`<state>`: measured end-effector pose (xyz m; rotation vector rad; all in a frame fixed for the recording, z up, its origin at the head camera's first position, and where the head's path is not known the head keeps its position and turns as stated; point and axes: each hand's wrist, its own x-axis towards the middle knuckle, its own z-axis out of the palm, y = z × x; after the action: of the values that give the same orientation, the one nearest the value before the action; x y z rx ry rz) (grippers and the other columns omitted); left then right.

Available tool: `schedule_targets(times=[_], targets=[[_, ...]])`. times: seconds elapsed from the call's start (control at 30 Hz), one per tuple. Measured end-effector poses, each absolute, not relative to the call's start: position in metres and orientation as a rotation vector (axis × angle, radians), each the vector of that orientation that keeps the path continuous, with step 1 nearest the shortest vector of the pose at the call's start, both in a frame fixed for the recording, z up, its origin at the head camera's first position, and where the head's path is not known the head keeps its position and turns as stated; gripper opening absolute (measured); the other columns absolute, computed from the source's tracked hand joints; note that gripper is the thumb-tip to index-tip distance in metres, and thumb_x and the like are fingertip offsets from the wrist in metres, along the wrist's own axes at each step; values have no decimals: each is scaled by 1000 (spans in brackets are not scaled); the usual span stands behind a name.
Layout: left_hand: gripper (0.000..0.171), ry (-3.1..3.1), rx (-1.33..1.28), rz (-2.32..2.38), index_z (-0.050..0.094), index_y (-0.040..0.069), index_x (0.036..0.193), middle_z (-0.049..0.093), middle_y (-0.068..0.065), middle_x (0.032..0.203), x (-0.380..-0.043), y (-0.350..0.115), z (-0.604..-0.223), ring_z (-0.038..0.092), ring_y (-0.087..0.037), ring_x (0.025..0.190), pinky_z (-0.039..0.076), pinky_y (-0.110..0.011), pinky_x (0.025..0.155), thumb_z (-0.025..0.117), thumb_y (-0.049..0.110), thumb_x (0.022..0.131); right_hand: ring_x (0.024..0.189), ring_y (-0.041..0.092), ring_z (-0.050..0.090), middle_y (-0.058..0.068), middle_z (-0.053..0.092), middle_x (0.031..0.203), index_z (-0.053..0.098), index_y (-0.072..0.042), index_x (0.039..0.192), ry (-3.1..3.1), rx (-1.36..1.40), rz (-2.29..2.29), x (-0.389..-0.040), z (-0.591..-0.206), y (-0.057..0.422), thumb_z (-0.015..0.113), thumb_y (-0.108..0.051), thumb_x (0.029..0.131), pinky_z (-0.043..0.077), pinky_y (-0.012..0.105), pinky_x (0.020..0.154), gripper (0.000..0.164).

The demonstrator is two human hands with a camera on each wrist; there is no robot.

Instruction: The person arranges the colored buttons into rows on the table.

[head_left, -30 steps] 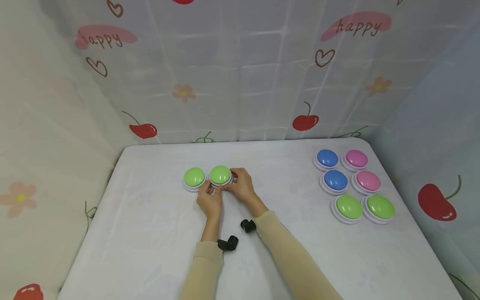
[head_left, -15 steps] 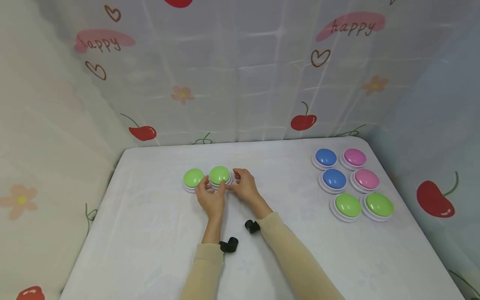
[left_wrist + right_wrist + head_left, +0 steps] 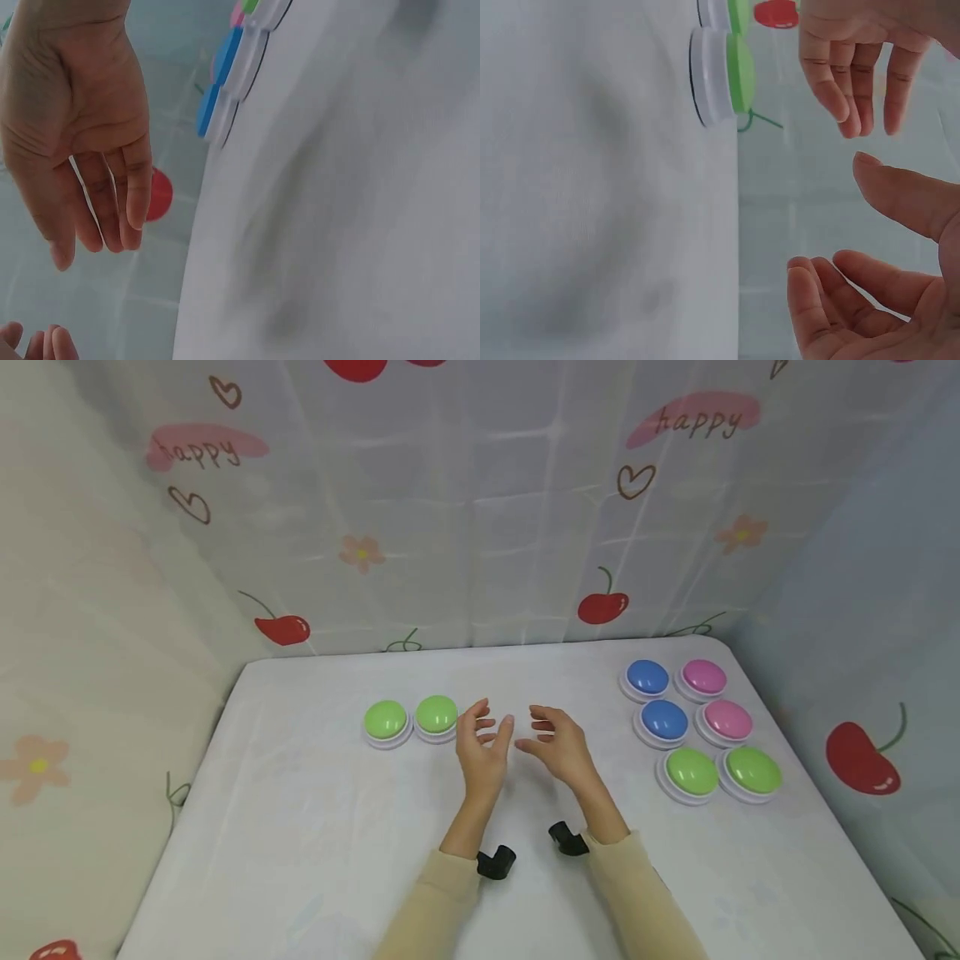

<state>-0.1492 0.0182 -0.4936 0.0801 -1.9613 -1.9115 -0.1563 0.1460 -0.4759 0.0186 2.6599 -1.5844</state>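
Two green dome-topped push buttons on white bases, the left one (image 3: pixel 385 720) and the right one (image 3: pixel 437 714), stand side by side on the left half of the white table. My left hand (image 3: pixel 482 756) hovers just right of the right green button, fingers loosely bent and holding nothing. In the right wrist view this left hand (image 3: pixel 862 71) hangs in the air, apart from the green button (image 3: pixel 740 73). My right hand (image 3: pixel 562 747) is raised facing it, thumb and fingers apart with nothing between them. Only fingertips of the left hand (image 3: pixel 45 345) show in the left wrist view.
At the table's right side several buttons stand in two columns: blue (image 3: pixel 648 677) and blue (image 3: pixel 664 719), pink (image 3: pixel 705 677) and pink (image 3: pixel 729 719), green (image 3: pixel 692 772) and green (image 3: pixel 753 770). Patterned curtain (image 3: pixel 480 527) surrounds the white table (image 3: pixel 315 827).
Both hands have let go of the right green button and moved right, up off the table. The two green buttons stay side by side. The head view has shifted slightly.
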Motion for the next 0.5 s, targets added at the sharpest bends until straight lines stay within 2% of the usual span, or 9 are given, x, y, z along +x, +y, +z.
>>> schedule_targets(times=[0.13, 0.3, 0.4, 0.5], targets=[[39, -2045, -41, -1941, 58, 6, 126, 56, -19, 116, -140, 46, -494, 60, -31, 100, 53, -35, 79, 66, 22, 91, 122, 36, 57, 21, 54, 137, 49, 0, 140, 2718, 151, -1576, -134, -473, 184, 77, -12, 83, 50, 47, 101, 65], [38, -2186, -199, -1972, 58, 8, 126, 57, -11, 118, -130, 75, -496, 59, -23, 100, 52, -25, 79, 59, 26, 93, 121, 36, 58, 23, 56, 135, 48, 1, 140, 2812, 370, -1527, -106, -468, 229, 75, -13, 85, 49, 44, 100, 62], [39, -2281, -301, -1973, 58, 7, 127, 57, -9, 118, -126, 91, -501, 60, -24, 102, 52, -21, 80, 58, 25, 92, 119, 34, 58, 22, 58, 133, 49, 0, 140, 2861, 565, -1498, -90, -465, 252, 75, -15, 86, 53, 21, 92, 62], [42, -2365, -423, -1962, 57, 6, 129, 58, -11, 121, -125, 106, -506, 60, -23, 104, 52, -19, 82, 61, 23, 91, 117, 34, 58, 22, 58, 130, 49, 0, 140, 2858, 770, -1494, -75, -466, 273, 75, -16, 85, 45, -1, 75, 63]])
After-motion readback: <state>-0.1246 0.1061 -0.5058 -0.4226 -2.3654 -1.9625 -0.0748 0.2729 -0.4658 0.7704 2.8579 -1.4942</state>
